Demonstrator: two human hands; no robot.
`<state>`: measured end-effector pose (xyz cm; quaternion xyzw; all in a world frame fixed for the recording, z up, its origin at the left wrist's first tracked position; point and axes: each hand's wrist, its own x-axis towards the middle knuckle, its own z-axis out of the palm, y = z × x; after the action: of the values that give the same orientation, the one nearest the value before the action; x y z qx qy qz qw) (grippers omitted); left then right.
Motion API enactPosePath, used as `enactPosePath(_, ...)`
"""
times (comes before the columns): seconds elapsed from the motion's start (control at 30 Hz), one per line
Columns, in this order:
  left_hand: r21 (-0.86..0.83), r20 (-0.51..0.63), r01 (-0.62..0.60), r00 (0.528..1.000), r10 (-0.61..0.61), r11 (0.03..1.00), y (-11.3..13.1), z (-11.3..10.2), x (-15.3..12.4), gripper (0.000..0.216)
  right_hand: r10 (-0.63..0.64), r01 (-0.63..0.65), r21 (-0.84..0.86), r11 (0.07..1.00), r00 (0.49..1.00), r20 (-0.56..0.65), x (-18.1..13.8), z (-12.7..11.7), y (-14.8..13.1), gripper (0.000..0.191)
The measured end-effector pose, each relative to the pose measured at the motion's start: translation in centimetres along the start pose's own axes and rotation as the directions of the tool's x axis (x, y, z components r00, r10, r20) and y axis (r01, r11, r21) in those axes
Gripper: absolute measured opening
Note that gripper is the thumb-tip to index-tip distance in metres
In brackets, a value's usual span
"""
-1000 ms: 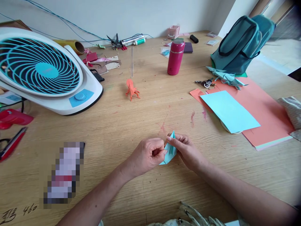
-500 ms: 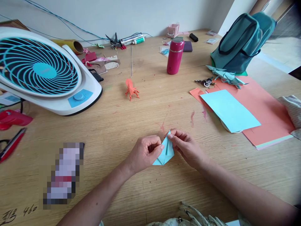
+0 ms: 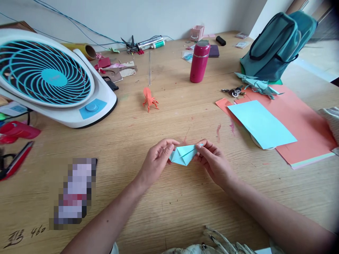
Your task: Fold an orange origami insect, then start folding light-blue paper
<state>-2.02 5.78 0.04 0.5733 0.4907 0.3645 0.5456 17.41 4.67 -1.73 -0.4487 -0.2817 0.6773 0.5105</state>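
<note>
A small folded piece of light blue paper [image 3: 184, 154] is held just above the wooden table [image 3: 159, 197], lying sideways with its point toward the right. My left hand [image 3: 156, 160] pinches its left end between thumb and fingers. My right hand [image 3: 213, 162] pinches its right tip. A flat sheet of light blue paper [image 3: 261, 123] lies to the right on orange sheets [image 3: 299, 127].
A white and teal fan [image 3: 53, 77] stands at the left. An orange paper figure [image 3: 149, 99], a pink bottle [image 3: 199, 61], keys [image 3: 233, 91], a teal folded figure [image 3: 258, 85] and a teal backpack [image 3: 275, 44] lie beyond. Red tools [image 3: 16, 141] sit at the left edge.
The blue folded paper has been turned from upright to sideways, and both hands have spread apart and lifted slightly, now gripping its two ends.
</note>
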Motion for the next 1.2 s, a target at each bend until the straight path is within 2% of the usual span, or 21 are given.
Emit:
enactPosePath(0.1, -0.256, -0.045, 0.086, 0.994, -0.101, 0.963, -0.2, -0.3, 0.4, 0.046, -0.002, 0.002, 0.039, 0.999, 1.000, 0.002, 0.0, 0.0, 0.2, 0.036)
enactPosePath(0.2, -0.369, 0.013, 0.169, 0.984, -0.177, 0.914, -0.4, 0.0, 0.5, 0.053, 0.012, -0.012, 0.059, 0.998, 1.000, 0.003, -0.1, 0.0, 0.4, 0.035)
enactPosePath(0.3, -0.360, 0.007, 0.180, 0.982, -0.190, 0.915, -0.5, 0.5, 0.4, 0.047, 0.032, -0.033, 0.075, 0.997, 0.999, 0.016, -0.2, 0.0, 0.7, 0.034)
enactPosePath(0.43, -0.348, -0.129, 0.088, 0.982, -0.141, 0.933, -0.8, 0.9, 0.5, 0.029, 0.078, -0.084, 0.052, 0.995, 0.992, 0.097, -0.2, 0.0, 1.1, 0.035)
enactPosePath(0.57, -0.308, -0.204, 0.034, 0.974, -0.101, 0.951, -1.1, 0.7, 0.5, 0.022, 0.078, -0.048, -0.153, 0.987, 0.977, 0.196, -0.2, 0.1, 1.6, 0.038)
enactPosePath(0.67, -0.264, -0.182, 0.018, 0.981, -0.068, 0.964, -1.2, 0.5, 0.5, 0.018, 0.049, 0.036, -0.299, 0.954, 0.961, 0.273, -0.4, 0.2, 1.9, 0.039)
enactPosePath(0.8, -0.167, -0.112, -0.009, 0.994, -0.010, 0.986, -1.1, 0.6, 0.2, 0.017, 0.018, 0.115, -0.381, 0.917, 0.944, 0.328, -0.9, 0.4, 2.0, 0.040)
enactPosePath(0.9, -0.135, -0.051, 0.017, 0.998, -0.024, 0.991, -0.8, 0.8, -0.1, 0.017, -0.023, 0.178, -0.433, 0.884, 0.940, 0.340, -1.1, 0.5, 1.8, 0.041)
enactPosePath(1.07, -0.179, 0.001, 0.056, 0.998, -0.057, 0.982, -0.6, 1.1, -0.3, 0.023, -0.043, 0.177, -0.443, 0.879, 0.954, 0.296, -1.1, 0.5, 1.9, 0.046)
enactPosePath(1.2, -0.190, -0.009, 0.044, 0.999, -0.046, 0.981, -0.8, 1.2, -0.3, 0.026, -0.049, 0.182, -0.446, 0.876, 0.955, 0.293, -1.1, 0.6, 1.9, 0.046)
